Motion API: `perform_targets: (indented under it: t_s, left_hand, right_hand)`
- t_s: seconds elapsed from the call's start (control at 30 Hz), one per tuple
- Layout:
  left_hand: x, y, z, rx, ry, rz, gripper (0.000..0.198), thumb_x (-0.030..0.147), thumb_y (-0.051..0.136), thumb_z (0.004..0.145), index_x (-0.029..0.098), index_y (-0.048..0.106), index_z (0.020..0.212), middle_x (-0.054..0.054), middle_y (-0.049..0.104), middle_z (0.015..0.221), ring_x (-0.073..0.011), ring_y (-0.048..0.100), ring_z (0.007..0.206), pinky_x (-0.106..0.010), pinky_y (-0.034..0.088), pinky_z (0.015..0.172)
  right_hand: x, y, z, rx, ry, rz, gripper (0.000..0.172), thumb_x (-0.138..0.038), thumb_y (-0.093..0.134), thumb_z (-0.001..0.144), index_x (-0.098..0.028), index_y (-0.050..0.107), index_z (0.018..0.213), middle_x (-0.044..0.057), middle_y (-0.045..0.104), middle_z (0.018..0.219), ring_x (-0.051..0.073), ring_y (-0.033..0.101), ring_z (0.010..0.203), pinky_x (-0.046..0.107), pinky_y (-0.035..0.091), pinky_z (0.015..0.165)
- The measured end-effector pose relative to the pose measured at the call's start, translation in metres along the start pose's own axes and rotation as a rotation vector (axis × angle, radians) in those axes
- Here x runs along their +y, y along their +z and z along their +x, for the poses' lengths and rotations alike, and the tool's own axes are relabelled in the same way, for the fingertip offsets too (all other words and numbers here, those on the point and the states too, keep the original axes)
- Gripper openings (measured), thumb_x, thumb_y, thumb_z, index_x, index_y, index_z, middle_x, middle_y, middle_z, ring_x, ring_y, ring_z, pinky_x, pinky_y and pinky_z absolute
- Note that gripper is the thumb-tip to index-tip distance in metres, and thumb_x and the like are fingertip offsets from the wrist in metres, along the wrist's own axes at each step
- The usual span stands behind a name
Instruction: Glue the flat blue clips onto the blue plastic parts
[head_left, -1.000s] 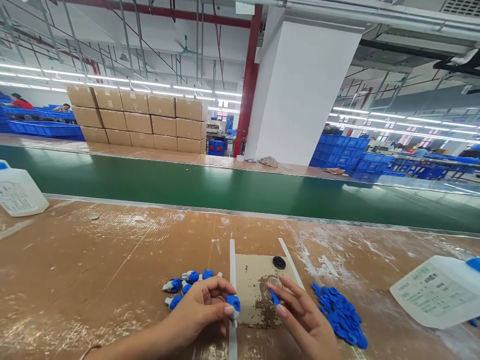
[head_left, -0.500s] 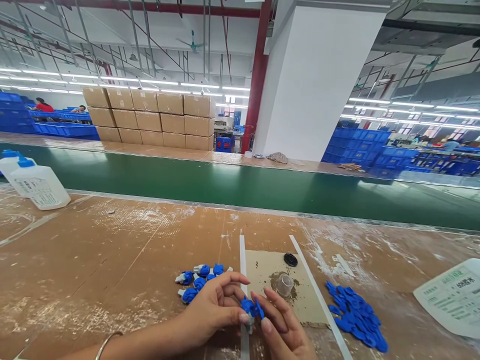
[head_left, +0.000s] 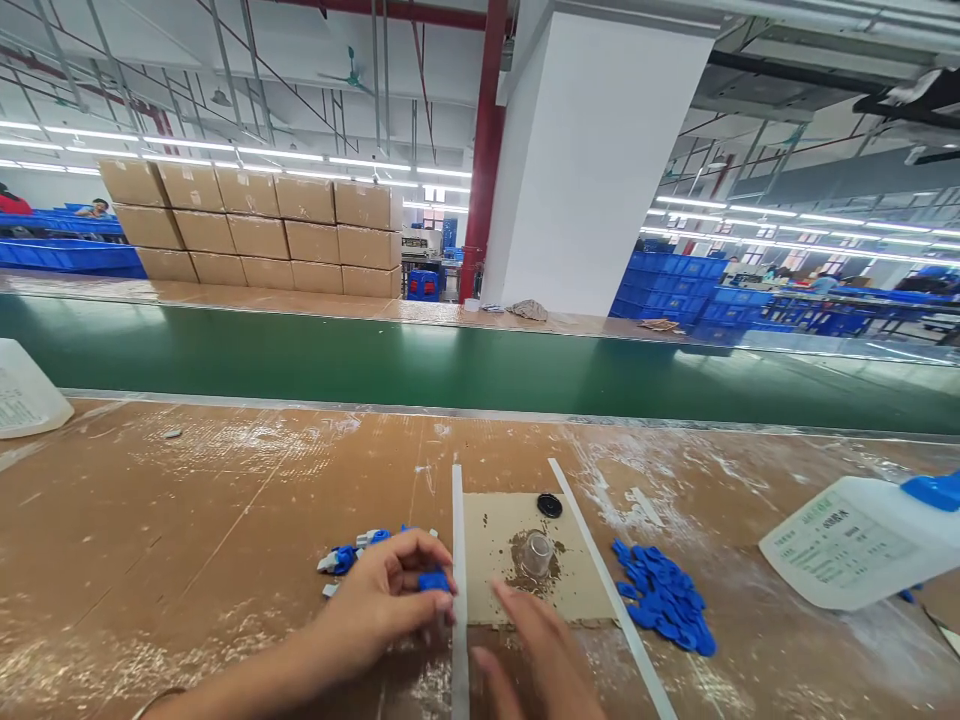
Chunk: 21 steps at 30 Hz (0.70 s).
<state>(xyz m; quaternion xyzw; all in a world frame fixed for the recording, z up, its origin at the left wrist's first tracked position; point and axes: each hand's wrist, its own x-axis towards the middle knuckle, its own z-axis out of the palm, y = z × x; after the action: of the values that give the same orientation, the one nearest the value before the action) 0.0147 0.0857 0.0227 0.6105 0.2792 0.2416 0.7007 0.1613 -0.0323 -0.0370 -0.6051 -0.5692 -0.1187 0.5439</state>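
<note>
Beside the left edge of the tan sheet (head_left: 495, 510), a blue piece (head_left: 433, 582) is pinched, best steadily, by the left hand (head_left: 382, 592); the right hand (head_left: 546, 645) is spread.

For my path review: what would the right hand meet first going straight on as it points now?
Probably the left white strip, passing over the tan board, though the height of the right hand is unclear.

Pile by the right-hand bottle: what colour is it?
The pile is blue, showing best in the head view.
</note>
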Motion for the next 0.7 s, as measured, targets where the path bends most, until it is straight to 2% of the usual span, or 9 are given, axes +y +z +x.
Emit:
perform_targets:
  t_s: [0.1, 0.17, 0.2, 0.27, 0.33, 0.4, 0.5, 0.6, 0.7]
  left_hand:
    - [0.021, -0.026, 0.006, 0.224, 0.19, 0.497, 0.018, 0.033, 0.061, 0.078, 0.02, 0.056, 0.09, -0.003, 0.063, 0.086, -0.0183, 0.062, 0.079, -0.029, 0.048, 0.068]
    - [0.031, -0.048, 0.011, 0.393, 0.285, 0.961, 0.019, 0.03, 0.05, 0.084, 0.021, 0.057, 0.099, -0.005, 0.064, 0.096, -0.0198, 0.06, 0.084, -0.031, 0.045, 0.074]
    - [0.035, -0.059, 0.013, 0.452, 0.257, 1.188, 0.022, 0.027, 0.045, 0.086, 0.021, 0.057, 0.102, -0.006, 0.064, 0.102, -0.0211, 0.061, 0.085, -0.033, 0.045, 0.074]
    - [0.038, -0.079, 0.016, 0.516, 0.106, 1.569, 0.026, 0.02, 0.037, 0.087, 0.017, 0.059, 0.099, -0.01, 0.064, 0.104, -0.025, 0.062, 0.084, -0.036, 0.043, 0.074]
    - [0.038, -0.094, 0.018, 0.523, -0.044, 1.766, 0.028, 0.011, 0.035, 0.082, 0.013, 0.062, 0.086, -0.014, 0.066, 0.093, -0.0288, 0.063, 0.083, -0.04, 0.042, 0.075]
    - [0.038, -0.101, 0.018, 0.514, -0.108, 1.807, 0.025, 0.007, 0.038, 0.078, 0.011, 0.063, 0.078, -0.017, 0.067, 0.084, -0.0315, 0.063, 0.083, -0.042, 0.041, 0.076]
    - [0.039, -0.098, 0.02, 0.505, -0.078, 1.805, 0.024, 0.012, 0.04, 0.081, 0.011, 0.064, 0.078, -0.017, 0.065, 0.089, -0.0326, 0.061, 0.088, -0.044, 0.041, 0.078]
    - [0.038, -0.078, 0.02, 0.394, 0.085, 1.751, 0.025, 0.019, 0.038, 0.088, 0.016, 0.063, 0.091, -0.011, 0.063, 0.102, -0.0258, 0.057, 0.1, -0.038, 0.04, 0.087]
    - [0.029, -0.052, 0.018, 0.188, 0.315, 1.47, 0.019, 0.027, 0.046, 0.089, 0.02, 0.06, 0.101, -0.006, 0.062, 0.107, -0.0215, 0.054, 0.103, -0.034, 0.039, 0.089]
  right_hand:
    - [0.049, -0.043, 0.004, -0.001, -0.063, -0.324, 0.021, -0.022, 0.053, 0.086, -0.019, 0.061, 0.106, 0.007, 0.068, 0.099, 0.022, 0.064, 0.09, 0.037, 0.048, 0.081]
    - [0.081, -0.07, 0.005, -0.058, -0.123, -0.573, 0.025, -0.033, 0.05, 0.088, -0.015, 0.064, 0.099, 0.009, 0.068, 0.096, 0.023, 0.065, 0.084, 0.038, 0.05, 0.077]
    - [0.094, -0.08, 0.006, -0.095, -0.144, -0.659, 0.03, -0.037, 0.045, 0.09, -0.016, 0.065, 0.095, 0.009, 0.069, 0.093, 0.023, 0.065, 0.08, 0.039, 0.051, 0.074]
    - [0.11, -0.09, 0.007, -0.135, -0.184, -0.751, 0.041, -0.041, 0.034, 0.094, -0.017, 0.067, 0.087, 0.007, 0.07, 0.087, 0.022, 0.066, 0.075, 0.038, 0.052, 0.07]
    - [0.115, -0.093, 0.009, -0.146, -0.227, -0.783, 0.048, -0.04, 0.027, 0.095, -0.018, 0.068, 0.082, 0.005, 0.07, 0.082, 0.02, 0.066, 0.072, 0.036, 0.052, 0.067]
    - [0.113, -0.092, 0.012, -0.16, -0.286, -0.79, 0.049, -0.039, 0.026, 0.096, -0.018, 0.068, 0.08, 0.004, 0.07, 0.079, 0.017, 0.066, 0.07, 0.032, 0.053, 0.064]
    - [0.109, -0.092, 0.017, -0.178, -0.371, -0.771, 0.048, -0.037, 0.027, 0.096, -0.018, 0.068, 0.08, 0.004, 0.07, 0.078, 0.015, 0.067, 0.067, 0.028, 0.054, 0.059]
    - [0.109, -0.095, 0.023, -0.183, -0.418, -0.756, 0.049, -0.036, 0.026, 0.096, -0.019, 0.068, 0.077, 0.003, 0.071, 0.078, 0.014, 0.067, 0.063, 0.025, 0.055, 0.054]
    - [0.109, -0.096, 0.029, -0.198, -0.429, -0.756, 0.052, -0.035, 0.024, 0.096, -0.022, 0.068, 0.073, 0.002, 0.071, 0.075, 0.013, 0.068, 0.061, 0.023, 0.055, 0.051]
